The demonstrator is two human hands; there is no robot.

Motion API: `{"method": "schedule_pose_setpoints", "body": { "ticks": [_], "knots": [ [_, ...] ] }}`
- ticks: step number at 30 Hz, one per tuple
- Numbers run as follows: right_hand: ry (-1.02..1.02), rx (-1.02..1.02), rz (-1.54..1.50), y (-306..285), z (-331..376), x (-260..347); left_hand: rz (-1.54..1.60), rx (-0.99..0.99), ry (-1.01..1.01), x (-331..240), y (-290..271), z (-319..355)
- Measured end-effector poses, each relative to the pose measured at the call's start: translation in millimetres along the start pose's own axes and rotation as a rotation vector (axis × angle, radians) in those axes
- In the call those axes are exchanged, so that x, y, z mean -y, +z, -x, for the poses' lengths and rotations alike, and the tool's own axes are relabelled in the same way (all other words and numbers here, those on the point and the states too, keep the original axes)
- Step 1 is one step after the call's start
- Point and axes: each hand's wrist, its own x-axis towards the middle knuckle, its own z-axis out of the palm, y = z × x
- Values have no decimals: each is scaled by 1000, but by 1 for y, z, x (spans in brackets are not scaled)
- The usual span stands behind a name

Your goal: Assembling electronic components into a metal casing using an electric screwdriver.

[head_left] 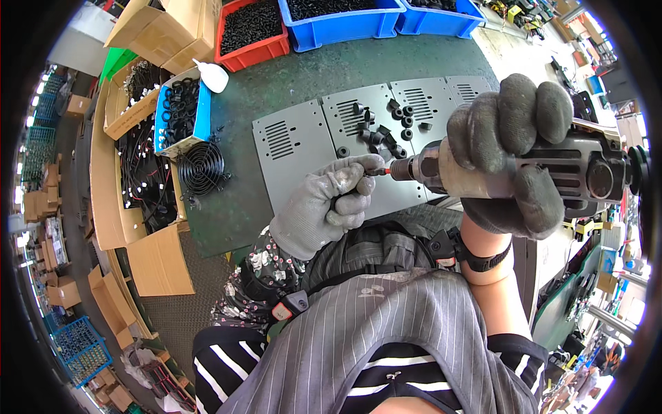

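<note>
My right hand, in a dark grey glove, grips a grey power screwdriver held level, its bit pointing left. My left hand, in a light grey glove, pinches something small at the red-collared bit tip; what it pinches is hidden by the fingers. Behind the hands lie three grey vented metal plates side by side on the green bench. Several small black cylindrical parts are scattered over the middle and right plates.
A black wire fan guard lies left of the plates, beside a small box of black rings. Red and blue bins of black parts stand at the back. Cardboard boxes with cables line the left.
</note>
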Motion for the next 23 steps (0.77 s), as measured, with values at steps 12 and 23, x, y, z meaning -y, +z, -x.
{"method": "schedule_pose_setpoints", "body": {
  "ticks": [12, 23],
  "knots": [
    [-4, 8, -114, -16, 4, -2, 68, 55, -93, 1, -1, -6],
    [23, -180, -155, -55, -5, -6, -1549, -712, 47, -49, 21, 9]
  ]
}}
